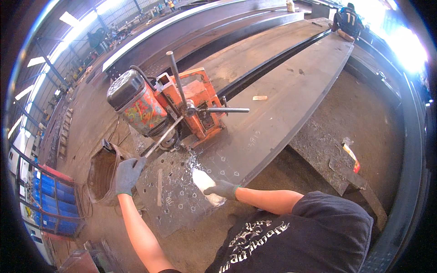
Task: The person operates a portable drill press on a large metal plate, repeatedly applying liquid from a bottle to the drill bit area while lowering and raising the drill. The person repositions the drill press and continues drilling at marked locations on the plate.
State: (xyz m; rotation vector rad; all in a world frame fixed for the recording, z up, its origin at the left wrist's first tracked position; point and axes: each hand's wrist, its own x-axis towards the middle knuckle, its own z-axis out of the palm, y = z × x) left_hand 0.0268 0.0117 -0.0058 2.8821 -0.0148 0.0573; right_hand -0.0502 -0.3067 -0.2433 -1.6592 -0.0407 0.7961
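Observation:
An orange magnetic drill (193,102) with a black-capped, paint-marked motor stands on a steel plate (273,123). Three feed-handle arms spread out from its hub. My left hand (128,175), in a grey glove, is closed round the end of the lowest feed-handle arm (165,136). In my gloved right hand (222,189) is a white plastic bottle (202,178), tilted with its tip toward the drill's base. Whitish wet spots and shavings lie between the tip and the drill. Around the bottle the plate has drilled holes and chalk circles; the cutter is mostly hidden.
Below the drill's motor sits a rusty cut-open container (104,170). A flat metal strip (160,187) and a small wooden piece (260,98) lie on the plate. Long steel beams (191,27) run behind. Another person (347,22) crouches at the far right end. Blue drums (54,195) stand left.

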